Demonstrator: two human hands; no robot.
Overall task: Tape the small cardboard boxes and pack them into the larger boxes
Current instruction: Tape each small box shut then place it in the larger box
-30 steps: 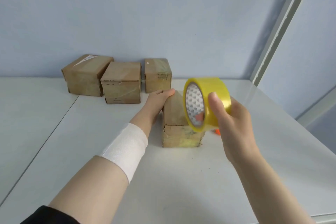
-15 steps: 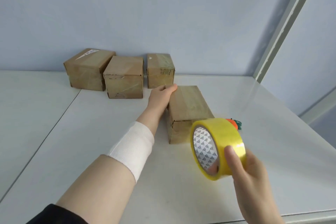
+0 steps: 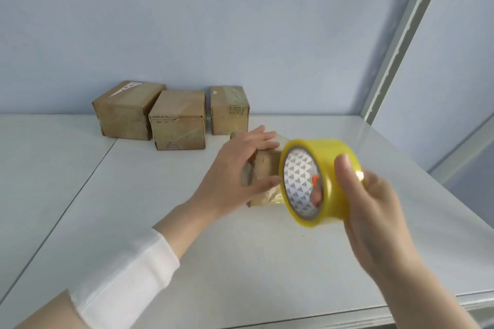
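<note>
The right hand (image 3: pixel 374 208) grips a roll of yellow packing tape (image 3: pixel 331 176), thumb on its outer band and fingers through the core, raised above the white bench (image 3: pixel 160 222). Just left of it, the left hand (image 3: pixel 238 171) lies with straight fingers on a small brown cardboard box (image 3: pixel 267 165) at mid-bench. Three more brown cardboard boxes (image 3: pixel 179 120) stand by the blue wall (image 3: pixel 240 21).

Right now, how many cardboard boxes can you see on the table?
4. Three stand by the wall: left box, middle box, right box. The fourth box lies nearer, under the left hand, partly hidden by the tape roll.
</note>
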